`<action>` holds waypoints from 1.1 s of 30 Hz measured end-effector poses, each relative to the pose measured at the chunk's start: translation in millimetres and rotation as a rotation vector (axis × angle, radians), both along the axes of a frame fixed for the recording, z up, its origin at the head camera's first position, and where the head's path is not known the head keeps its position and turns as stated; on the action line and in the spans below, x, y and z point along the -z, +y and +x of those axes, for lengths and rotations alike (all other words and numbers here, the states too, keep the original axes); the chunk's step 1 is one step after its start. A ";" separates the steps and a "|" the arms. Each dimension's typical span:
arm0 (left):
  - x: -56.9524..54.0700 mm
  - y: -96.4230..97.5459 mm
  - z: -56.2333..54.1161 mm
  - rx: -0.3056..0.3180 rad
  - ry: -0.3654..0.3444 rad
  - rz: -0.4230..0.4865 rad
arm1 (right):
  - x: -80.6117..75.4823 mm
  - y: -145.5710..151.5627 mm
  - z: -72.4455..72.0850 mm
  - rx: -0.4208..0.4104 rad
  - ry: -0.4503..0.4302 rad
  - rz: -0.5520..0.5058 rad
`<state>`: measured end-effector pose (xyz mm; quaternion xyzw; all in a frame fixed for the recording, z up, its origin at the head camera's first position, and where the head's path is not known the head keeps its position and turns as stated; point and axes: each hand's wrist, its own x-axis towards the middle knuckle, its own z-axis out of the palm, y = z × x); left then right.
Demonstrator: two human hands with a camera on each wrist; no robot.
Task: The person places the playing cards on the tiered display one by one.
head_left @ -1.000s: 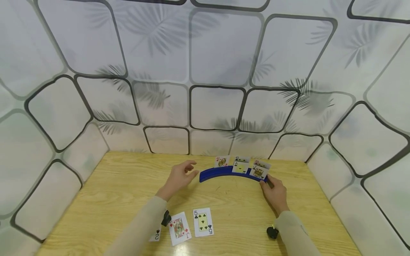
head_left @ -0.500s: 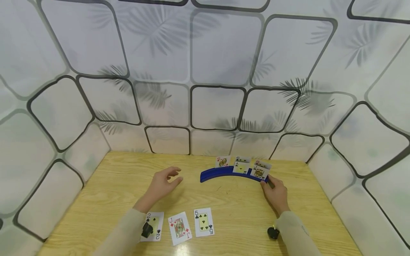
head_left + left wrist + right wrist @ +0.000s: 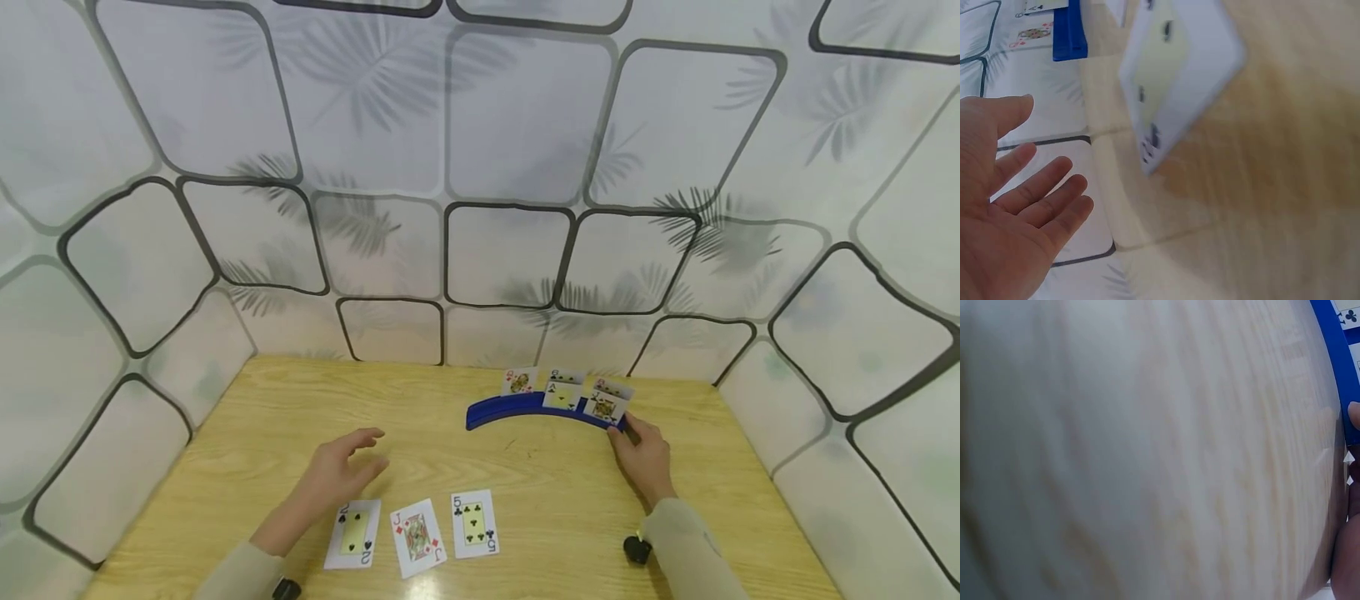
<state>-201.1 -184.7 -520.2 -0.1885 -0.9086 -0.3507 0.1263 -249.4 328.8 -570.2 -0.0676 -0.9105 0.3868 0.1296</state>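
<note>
Right hand: thumb in front and fingers behind, gripping the right end of the curved blue card rack, which stands toward the far side of the wood-grain surface. Rack contents, left to right: a red queen; an ace in front of a six; a jack in front of a card of unclear rank. Left hand: fingers loosely extended, thumb apart, just beyond the two of spades; forearm angled in from the lower left. Rightward from that card lie the jack of diamonds and five of clubs, all three face up.
</note>
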 end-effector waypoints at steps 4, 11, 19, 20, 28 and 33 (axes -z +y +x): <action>5.2 -15.1 16.7 -0.017 0.023 -0.062 | -1.1 -1.9 0.4 0.002 0.009 0.009; 13.2 -31.0 42.5 -0.058 0.043 -0.113 | -2.9 -1.4 -0.8 -0.005 -0.017 0.014; 19.6 -39.7 65.9 -0.046 -0.080 -0.170 | 0.1 -0.3 -1.3 0.003 -0.028 0.027; 19.9 -40.4 68.0 -0.040 -0.095 -0.173 | 0.3 -0.3 -1.3 0.004 -0.025 0.029; 24.3 -43.6 74.6 -0.033 -0.213 -0.233 | 1.4 -0.5 -2.0 0.013 0.003 0.027; 26.1 -43.5 76.7 -0.043 -0.260 -0.243 | -0.4 -1.5 -1.8 0.013 -0.001 0.027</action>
